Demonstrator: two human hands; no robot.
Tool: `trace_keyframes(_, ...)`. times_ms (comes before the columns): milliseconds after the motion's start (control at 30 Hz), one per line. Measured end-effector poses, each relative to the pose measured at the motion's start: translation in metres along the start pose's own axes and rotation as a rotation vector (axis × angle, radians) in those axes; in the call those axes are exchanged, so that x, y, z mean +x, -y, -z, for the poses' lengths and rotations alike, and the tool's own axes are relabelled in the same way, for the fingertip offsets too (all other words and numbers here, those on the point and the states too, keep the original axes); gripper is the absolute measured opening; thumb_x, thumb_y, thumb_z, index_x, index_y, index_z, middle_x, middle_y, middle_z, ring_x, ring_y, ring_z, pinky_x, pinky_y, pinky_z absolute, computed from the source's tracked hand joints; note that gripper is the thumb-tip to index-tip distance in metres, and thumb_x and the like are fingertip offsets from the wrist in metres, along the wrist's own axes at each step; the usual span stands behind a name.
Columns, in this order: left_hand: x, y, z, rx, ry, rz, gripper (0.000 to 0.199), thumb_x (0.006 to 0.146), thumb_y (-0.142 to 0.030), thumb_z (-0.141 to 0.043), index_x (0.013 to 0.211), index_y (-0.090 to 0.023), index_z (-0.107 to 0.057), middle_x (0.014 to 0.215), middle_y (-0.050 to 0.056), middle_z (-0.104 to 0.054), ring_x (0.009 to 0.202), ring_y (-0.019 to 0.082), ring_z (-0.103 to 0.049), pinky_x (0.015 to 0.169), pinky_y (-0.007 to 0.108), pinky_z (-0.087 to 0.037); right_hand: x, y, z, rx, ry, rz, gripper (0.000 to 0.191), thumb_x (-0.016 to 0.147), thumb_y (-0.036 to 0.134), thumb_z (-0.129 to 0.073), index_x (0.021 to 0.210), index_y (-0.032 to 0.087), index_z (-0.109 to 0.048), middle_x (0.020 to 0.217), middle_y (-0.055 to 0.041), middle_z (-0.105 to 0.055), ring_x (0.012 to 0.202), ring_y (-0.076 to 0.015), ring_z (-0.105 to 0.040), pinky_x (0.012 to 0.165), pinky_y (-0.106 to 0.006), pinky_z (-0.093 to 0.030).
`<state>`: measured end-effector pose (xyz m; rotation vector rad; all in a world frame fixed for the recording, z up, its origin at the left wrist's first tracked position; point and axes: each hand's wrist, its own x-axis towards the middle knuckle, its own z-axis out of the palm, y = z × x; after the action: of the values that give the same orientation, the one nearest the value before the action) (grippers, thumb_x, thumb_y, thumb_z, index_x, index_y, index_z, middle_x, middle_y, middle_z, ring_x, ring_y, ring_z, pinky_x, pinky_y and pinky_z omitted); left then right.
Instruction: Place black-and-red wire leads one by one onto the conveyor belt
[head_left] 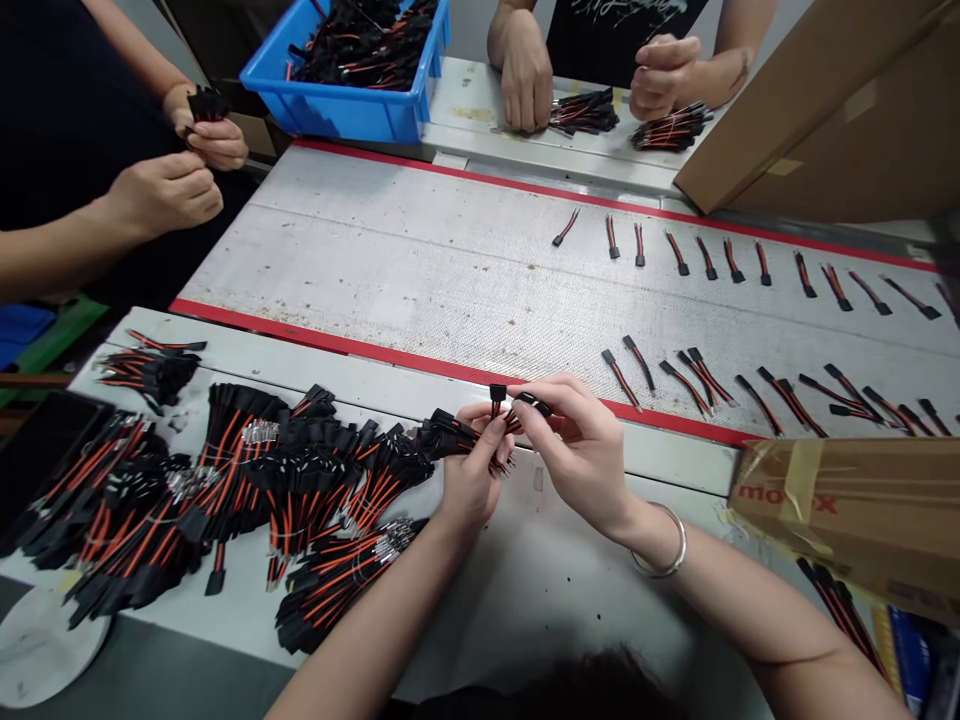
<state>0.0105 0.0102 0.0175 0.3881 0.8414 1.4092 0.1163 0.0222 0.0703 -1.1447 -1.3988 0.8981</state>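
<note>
Centrally in the frame, the left hand [472,485] is closed around a small bunch of cables [505,455], red and black, with their black plugs pointing in several directions; one plug [497,393] stands upright above the thumb. Just beside it, the right hand [577,445] pinches a black plug [534,403] between thumb and fingertips, and a silver bracelet [682,550] circles that wrist.

To the left of the hands, many bundles [322,455] of similar cables lie heaped on the white table [495,620], some tied, reaching to the left edge of the frame. A round white disc [45,650] sits in the lower left corner.

Beyond the hands runs a pale belt [375,240] with red edges. Single cables lie on its right half in two uneven rows, the nearer one more crowded. At the right, a cardboard box [862,500] is next to the belt, and a larger brown carton [817,130] leans in the upper right.

Across the belt, a person's hands [525,85] rest by two cable piles [589,110]. At upper left, another person [169,190] holds a dark bunch [208,105] near a blue bin [337,112] full of cables.
</note>
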Motion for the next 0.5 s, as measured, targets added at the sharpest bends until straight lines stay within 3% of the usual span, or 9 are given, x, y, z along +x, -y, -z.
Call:
trace_keyframes(300,-0.0005,0.001,-0.0013,0.005,-0.026,-0.021,0.03,0.068,-0.036,-0.091,0.08,-0.021,-0.068,0.057,-0.008,-0.052,0.046,0.004,-0.041,0.048,0.019,-0.037,-0.0022,0.0,0.0001,-0.002,-0.014,-0.027,0.015,0.094,0.018,-0.062,0.1,0.023,-0.074,0.092,-0.0039,-0.066,0.077,-0.0136,-0.066,0.057,-0.027,-0.057)
trace_keyframes(500,-0.0007,0.0008,-0.001,0.007,-0.029,-0.018,0.028,0.069,-0.035,-0.091,0.079,-0.021,-0.068,0.054,-0.008,-0.05,0.045,0.005,-0.042,0.047,0.019,-0.036,-0.0029,0.0004,0.0,-0.022,-0.036,0.0,0.016,0.093,0.016,-0.063,0.101,0.023,-0.075,0.092,-0.0036,-0.067,0.076,-0.0125,-0.063,0.054,-0.025,-0.052)
